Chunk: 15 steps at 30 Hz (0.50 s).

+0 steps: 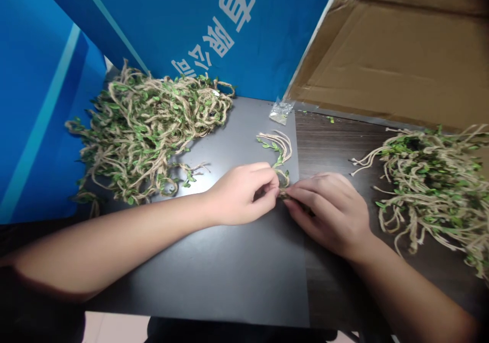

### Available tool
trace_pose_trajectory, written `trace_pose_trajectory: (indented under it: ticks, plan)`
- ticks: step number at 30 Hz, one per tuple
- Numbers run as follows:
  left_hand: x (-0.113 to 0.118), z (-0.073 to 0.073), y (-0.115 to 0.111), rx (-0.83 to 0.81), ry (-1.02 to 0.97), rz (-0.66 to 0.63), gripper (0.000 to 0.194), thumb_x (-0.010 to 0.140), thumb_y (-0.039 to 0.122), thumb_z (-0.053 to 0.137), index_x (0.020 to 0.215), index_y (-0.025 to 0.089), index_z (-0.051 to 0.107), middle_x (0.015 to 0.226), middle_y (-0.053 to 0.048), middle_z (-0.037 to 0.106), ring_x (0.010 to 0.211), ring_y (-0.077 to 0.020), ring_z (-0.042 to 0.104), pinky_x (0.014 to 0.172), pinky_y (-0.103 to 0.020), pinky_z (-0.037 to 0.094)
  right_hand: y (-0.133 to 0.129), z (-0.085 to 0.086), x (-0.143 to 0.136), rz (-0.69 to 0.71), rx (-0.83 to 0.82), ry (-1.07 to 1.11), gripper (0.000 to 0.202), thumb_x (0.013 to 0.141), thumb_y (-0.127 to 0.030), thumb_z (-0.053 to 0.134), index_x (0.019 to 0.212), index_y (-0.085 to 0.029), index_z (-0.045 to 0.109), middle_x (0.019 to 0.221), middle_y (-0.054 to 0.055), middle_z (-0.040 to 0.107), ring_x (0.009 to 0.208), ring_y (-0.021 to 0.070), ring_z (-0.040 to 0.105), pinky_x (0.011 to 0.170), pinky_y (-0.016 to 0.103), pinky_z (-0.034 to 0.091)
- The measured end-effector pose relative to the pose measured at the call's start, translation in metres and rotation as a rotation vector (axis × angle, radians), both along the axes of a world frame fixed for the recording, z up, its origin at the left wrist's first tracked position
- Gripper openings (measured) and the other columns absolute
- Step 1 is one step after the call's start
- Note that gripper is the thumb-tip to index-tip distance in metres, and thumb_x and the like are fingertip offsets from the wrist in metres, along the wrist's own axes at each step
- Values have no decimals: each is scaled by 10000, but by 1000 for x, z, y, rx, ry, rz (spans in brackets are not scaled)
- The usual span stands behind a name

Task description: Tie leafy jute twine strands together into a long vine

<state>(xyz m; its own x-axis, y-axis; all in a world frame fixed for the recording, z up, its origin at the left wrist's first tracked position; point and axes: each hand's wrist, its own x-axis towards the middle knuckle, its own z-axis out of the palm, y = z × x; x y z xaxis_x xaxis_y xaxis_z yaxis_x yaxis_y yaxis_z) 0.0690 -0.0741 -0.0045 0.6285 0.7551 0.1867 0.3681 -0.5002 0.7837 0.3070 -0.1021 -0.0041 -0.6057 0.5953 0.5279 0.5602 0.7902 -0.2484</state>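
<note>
A leafy twine strand (281, 152) with several loose cord ends curves up from between my hands over the grey mat. My left hand (250, 194) pinches it from the left, thumb and forefinger pressed together. From the right, my right hand (330, 208) closes its fingertips on the same twine, very near the left fingertips. The part of the strand under my fingers is mostly hidden. A large heap of leafy twine (148, 129) lies to the left, and another heap (431, 190) lies to the right.
A small clear plastic bag (281, 111) lies at the back of the grey mat (229, 276). Behind stand a blue printed panel (267, 37) and a brown cardboard sheet (393, 57). The dark wooden tabletop (332, 134) shows on the right, with small green bits at the back.
</note>
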Motion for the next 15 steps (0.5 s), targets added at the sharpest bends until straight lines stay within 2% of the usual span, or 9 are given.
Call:
trace_pose_trajectory:
  ticks: [5, 8, 15]
  plan:
    - [1, -1, 1, 30, 9, -30, 128, 946, 157, 549, 841, 157, 621, 800, -9, 606, 711, -123, 537, 678, -257, 417, -2, 1, -5, -57, 37, -108, 124, 953, -141, 716, 1043, -218, 679, 988, -1, 787, 855, 155, 680, 994, 406, 495]
    - [2, -1, 1, 59, 8, -43, 123, 926, 130, 555, 821, 162, 611, 782, -4, 603, 696, -122, 533, 669, -258, 412, -1, -1, -8, -54, 15, -112, 94, 969, -152, 690, 1025, -227, 676, 932, -25, 775, 810, 138, 674, 1006, 410, 479]
    - [2, -1, 1, 40, 8, -34, 112, 922, 146, 563, 828, 164, 620, 786, -9, 614, 700, -126, 542, 672, -255, 413, -1, -5, -6, -82, -25, -45, 129, 911, -147, 718, 967, -235, 642, 892, -37, 758, 803, 145, 684, 1009, 412, 491]
